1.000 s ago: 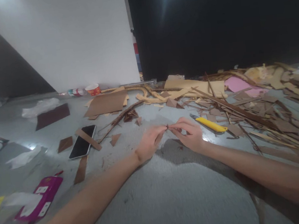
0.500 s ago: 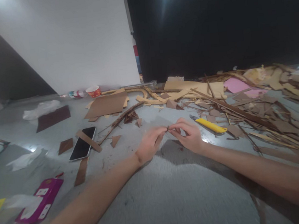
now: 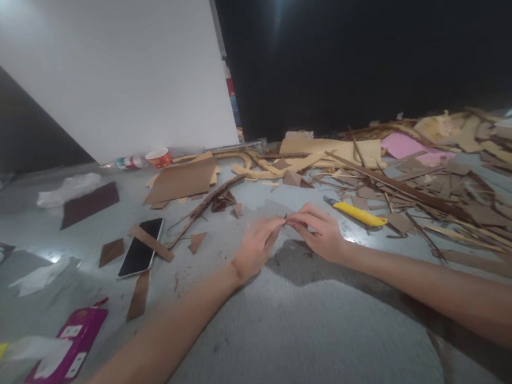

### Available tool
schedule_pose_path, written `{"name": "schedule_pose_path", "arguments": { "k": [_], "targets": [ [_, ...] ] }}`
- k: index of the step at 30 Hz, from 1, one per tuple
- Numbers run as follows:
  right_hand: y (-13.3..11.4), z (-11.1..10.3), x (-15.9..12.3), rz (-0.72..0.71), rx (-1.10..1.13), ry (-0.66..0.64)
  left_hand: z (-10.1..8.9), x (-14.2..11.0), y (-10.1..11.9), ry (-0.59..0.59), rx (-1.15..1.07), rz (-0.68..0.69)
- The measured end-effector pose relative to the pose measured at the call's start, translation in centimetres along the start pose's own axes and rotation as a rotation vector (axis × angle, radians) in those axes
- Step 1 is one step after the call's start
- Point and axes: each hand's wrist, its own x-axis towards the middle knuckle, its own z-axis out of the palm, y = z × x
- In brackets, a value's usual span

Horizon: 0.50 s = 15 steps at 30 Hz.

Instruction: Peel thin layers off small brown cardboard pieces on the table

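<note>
Over the middle of the grey table, my left hand and my right hand meet fingertip to fingertip. Both are closed in a pinch on a tiny dark brown piece, mostly hidden by the fingers, so its kind is unclear. A yellow utility knife lies just right of my right hand, its tip pointing up and left. Small brown triangular scraps lie to the left of my left hand. Behind the hands rests a dark braided strip.
A phone with a brown strip across it and a magenta case or power strip lie left. Brown and tan scraps are heaped on the right. A red paper cup stands by the white panel.
Both hands stay together in nearly the same place, with the right fingers shifting slightly around the tiny piece. The view has tilted very slightly.
</note>
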Motion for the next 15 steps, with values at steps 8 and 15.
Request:
{"name": "schedule_pose_path", "arguments": {
  "k": [8, 15],
  "targets": [
    [-0.23, 0.02, 0.05, 0.008, -0.001, 0.038, 0.18, -0.07, -0.05, 0.019, -0.013, -0.001],
    [0.29, -0.22, 0.02, -0.005, 0.034, -0.136, 0.10, -0.17, 0.03, -0.015, -0.004, -0.068]
  ]
}}
